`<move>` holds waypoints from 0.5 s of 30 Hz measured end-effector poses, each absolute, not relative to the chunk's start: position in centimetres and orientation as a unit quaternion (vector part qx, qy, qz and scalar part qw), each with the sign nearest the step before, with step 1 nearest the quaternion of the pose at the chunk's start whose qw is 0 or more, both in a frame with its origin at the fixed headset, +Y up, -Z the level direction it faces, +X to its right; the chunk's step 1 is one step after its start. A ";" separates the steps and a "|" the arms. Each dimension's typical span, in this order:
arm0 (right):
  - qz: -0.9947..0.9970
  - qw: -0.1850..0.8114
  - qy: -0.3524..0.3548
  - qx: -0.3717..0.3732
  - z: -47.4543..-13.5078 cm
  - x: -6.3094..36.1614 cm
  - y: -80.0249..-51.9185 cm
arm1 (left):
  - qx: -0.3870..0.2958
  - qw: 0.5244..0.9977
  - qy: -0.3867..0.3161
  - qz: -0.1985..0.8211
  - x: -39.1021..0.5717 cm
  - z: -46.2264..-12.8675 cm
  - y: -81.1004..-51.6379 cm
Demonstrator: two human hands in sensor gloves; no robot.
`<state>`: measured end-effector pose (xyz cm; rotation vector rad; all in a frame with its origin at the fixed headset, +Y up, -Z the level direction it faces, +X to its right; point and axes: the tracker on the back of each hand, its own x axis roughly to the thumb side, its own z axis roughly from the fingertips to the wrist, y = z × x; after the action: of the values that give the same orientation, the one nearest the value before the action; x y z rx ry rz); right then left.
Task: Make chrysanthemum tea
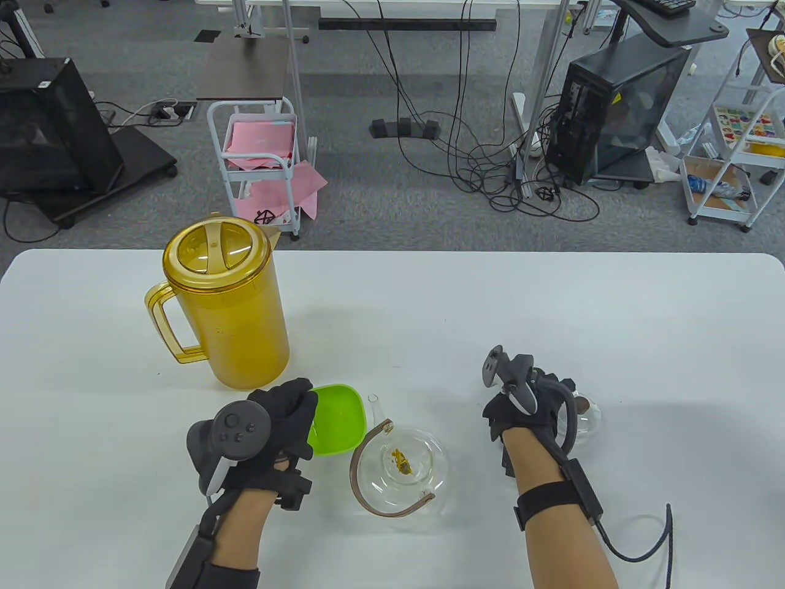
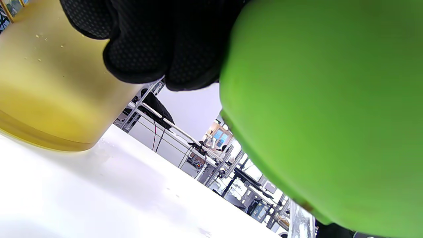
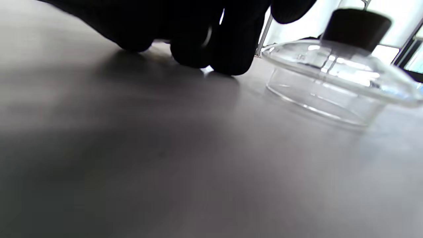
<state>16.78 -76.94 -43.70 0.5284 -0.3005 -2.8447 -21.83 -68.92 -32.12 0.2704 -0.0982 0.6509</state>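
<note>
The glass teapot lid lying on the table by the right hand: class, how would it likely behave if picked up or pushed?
The glass teapot lid looks thin and clear, so probably fragile and light. It rests flat on the table, so it would likely slide rather than roll. Its dark knob seems the safest grip.

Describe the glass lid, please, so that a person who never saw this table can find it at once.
On the white table, look at the near right side, far from the yellow jug. The right hand rests there, and the lid lies just beside it on its right. It is a low clear dome with a dark knob on top, unlike the open teapot, which has a brown handle and flowers inside.
</note>
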 end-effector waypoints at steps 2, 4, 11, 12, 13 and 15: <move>-0.972 0.115 -0.097 0.178 -43.6 16.3 -76.8 | 0.134 0.937 -0.048 0.320 -22.0 -32.1 -68.9; -0.972 0.105 -0.107 0.183 -43.6 16.3 -76.7 | 0.134 0.936 -0.046 0.321 -22.1 -32.0 -68.9; -0.988 0.038 -0.043 0.140 -42.5 16.8 -73.1 | 0.133 0.936 -0.048 0.321 -22.2 -32.1 -68.9; -0.990 0.031 -0.033 0.133 -42.2 16.8 -72.8 | 0.133 0.936 -0.048 0.322 -22.2 -32.1 -68.9; -0.993 0.014 -0.009 0.118 -41.6 16.8 -72.0 | 0.134 0.936 -0.049 0.321 -22.2 -32.1 -68.9; -0.996 -0.024 0.034 0.081 -40.3 16.9 -70.9 | 0.135 0.936 -0.049 0.321 -22.1 -32.1 -68.9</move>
<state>16.93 -70.85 -40.33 0.2598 0.1076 -3.1767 -22.14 -68.88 -32.11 0.2759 -0.1011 0.6562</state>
